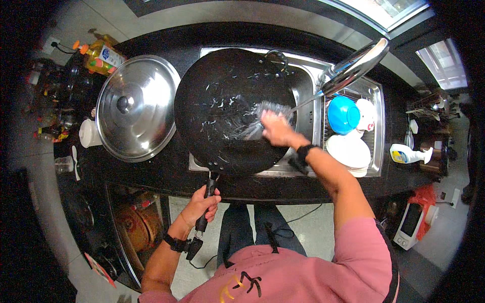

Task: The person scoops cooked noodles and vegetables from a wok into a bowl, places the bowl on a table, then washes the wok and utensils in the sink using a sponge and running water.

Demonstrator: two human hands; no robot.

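A large black wok (227, 151) lies over the steel sink (307, 91), with water and pale streaks on its inner surface. My left hand (201, 206) is closed around the wok's black handle (210, 188), which points towards me. My right hand (277, 128) is inside the wok at its right side, blurred, with a scouring pad (269, 108), which looks like wire mesh, under its fingers. From the chrome faucet (354, 68), a stream of water runs down at the wok's right side, close to the pad.
Left of the wok lies a domed steel lid (138, 110), with a bottle of yellow liquid (102, 57) behind it. On the right, a drainer (379, 132) holds a blue bowl (343, 114) and white dishes (348, 151). Farther right lies a white spray bottle (407, 154).
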